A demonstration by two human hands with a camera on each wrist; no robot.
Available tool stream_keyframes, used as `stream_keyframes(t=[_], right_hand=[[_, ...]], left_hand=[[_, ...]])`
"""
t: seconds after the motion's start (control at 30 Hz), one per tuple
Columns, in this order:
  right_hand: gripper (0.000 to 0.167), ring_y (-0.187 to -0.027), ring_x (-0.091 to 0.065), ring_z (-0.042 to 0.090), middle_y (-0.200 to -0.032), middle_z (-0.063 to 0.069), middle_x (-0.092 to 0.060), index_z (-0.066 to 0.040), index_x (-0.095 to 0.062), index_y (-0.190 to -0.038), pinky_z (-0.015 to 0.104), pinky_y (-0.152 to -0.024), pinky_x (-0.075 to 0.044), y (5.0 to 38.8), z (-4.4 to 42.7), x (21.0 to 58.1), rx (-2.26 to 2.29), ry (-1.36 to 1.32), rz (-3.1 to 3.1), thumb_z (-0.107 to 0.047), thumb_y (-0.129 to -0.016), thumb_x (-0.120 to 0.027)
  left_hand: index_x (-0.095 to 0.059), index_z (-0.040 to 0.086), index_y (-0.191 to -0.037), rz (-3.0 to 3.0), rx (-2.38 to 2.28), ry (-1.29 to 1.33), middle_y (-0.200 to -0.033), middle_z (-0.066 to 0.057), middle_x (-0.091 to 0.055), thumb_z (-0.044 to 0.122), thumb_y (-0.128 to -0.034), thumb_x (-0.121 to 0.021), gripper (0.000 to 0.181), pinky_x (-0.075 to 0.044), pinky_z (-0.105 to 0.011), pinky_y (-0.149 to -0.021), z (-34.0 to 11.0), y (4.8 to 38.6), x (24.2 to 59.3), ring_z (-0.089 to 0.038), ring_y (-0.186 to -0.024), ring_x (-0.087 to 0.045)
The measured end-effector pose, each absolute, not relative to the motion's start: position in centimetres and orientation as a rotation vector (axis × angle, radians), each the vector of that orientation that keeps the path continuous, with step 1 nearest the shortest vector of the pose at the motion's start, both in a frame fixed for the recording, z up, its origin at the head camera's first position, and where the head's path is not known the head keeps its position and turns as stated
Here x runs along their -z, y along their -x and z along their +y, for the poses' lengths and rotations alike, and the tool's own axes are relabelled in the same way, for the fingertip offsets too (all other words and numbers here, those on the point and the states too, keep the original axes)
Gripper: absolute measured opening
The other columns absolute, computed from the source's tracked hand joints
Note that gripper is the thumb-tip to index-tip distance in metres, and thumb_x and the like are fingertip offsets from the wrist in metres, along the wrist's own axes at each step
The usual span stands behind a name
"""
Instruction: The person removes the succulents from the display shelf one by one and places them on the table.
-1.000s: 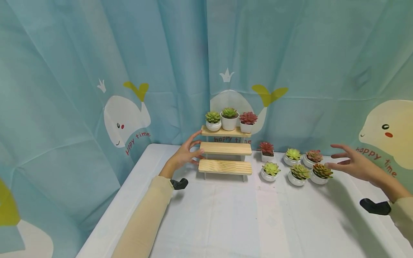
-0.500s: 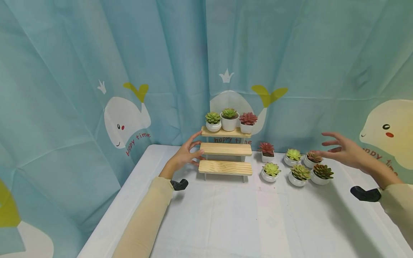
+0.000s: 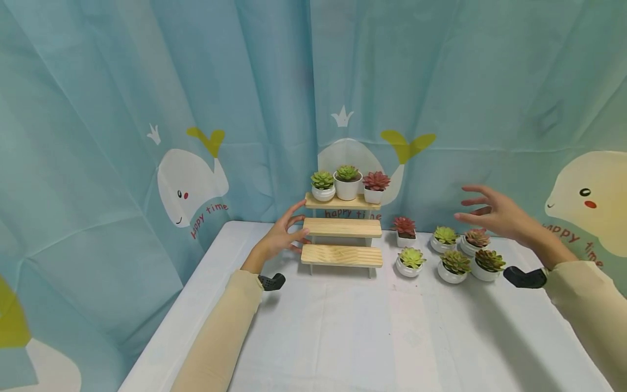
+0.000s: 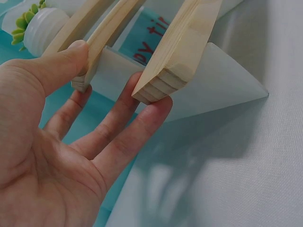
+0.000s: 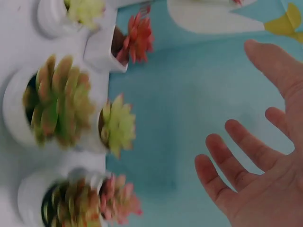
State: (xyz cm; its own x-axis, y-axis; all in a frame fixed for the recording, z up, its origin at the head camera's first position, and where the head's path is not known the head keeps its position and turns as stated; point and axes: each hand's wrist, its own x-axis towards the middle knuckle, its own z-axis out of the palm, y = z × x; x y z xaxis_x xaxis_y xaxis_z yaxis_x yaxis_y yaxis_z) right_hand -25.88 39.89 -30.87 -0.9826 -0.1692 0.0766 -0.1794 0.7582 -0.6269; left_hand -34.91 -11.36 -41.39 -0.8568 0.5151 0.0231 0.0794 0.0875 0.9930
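A three-tier wooden plant stand (image 3: 342, 227) stands against the curtain. My left hand (image 3: 281, 234) holds its left end. In the left wrist view, the thumb presses the middle plank's end, and fingertips touch the bottom plank (image 4: 168, 78) and the underside of the middle one. On the top tier sit a green succulent in a round pot (image 3: 323, 191), a green one in a taller pot (image 3: 348, 189) and a red one in a square pot (image 3: 374, 195). My right hand (image 3: 499, 212), fingers spread and holding nothing, hovers above the potted succulents at the right.
On the white table (image 3: 343, 326), right of the stand, are several potted succulents: a red one (image 3: 405, 239), a light green one (image 3: 410, 267), a reddish-green one (image 3: 452, 272) and a dark one (image 3: 486, 271) among them. A blue curtain (image 3: 264, 109) hangs behind.
My right hand has moved left and up, from beside the rightmost succulents to above them, its fingers still apart. The left hand and stand stay in place.
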Motion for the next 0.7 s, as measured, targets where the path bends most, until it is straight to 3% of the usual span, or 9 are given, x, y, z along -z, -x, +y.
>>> stream_keyframes(t=[0.27,0.5,0.7], right_hand=[[0.082,-0.128,-0.055,0.047,-0.149,0.028,-0.049,-0.011,-0.025,-0.163,0.062,-0.097,-0.048,27.3,36.6,30.9,-1.240,-0.310,-2.838,-0.039,-0.100,-0.070],[0.084,-0.135,-0.050,0.042,-0.153,0.023,-0.045,-0.016,-0.025,-0.163,0.061,-0.103,-0.045,29.0,33.5,31.5,-1.429,-0.319,-2.767,-0.041,-0.098,-0.072],[0.088,-0.137,-0.048,0.044,-0.155,0.024,-0.043,-0.014,-0.023,-0.164,0.062,-0.104,-0.045,30.1,31.0,32.0,-1.478,-0.313,-2.715,-0.042,-0.096,-0.073]], left_hand=[[-0.022,0.048,-0.161,2.034,-1.829,-0.583,-0.167,-0.012,-0.021,0.018,-0.1040,-0.064,0.077,-0.060,-0.052,-0.078,-11.3,34.9,41.3,-0.048,-0.110,-0.066],[-0.023,0.049,-0.161,2.036,-1.832,-0.599,-0.167,-0.014,-0.021,0.019,-0.1039,-0.065,0.077,-0.060,-0.053,-0.078,-11.3,35.1,41.6,-0.043,-0.106,-0.069],[-0.022,0.049,-0.161,2.044,-1.828,-0.602,-0.167,-0.015,-0.021,0.020,-0.1036,-0.065,0.077,-0.060,-0.055,-0.078,-11.4,35.1,41.6,-0.037,-0.099,-0.071]])
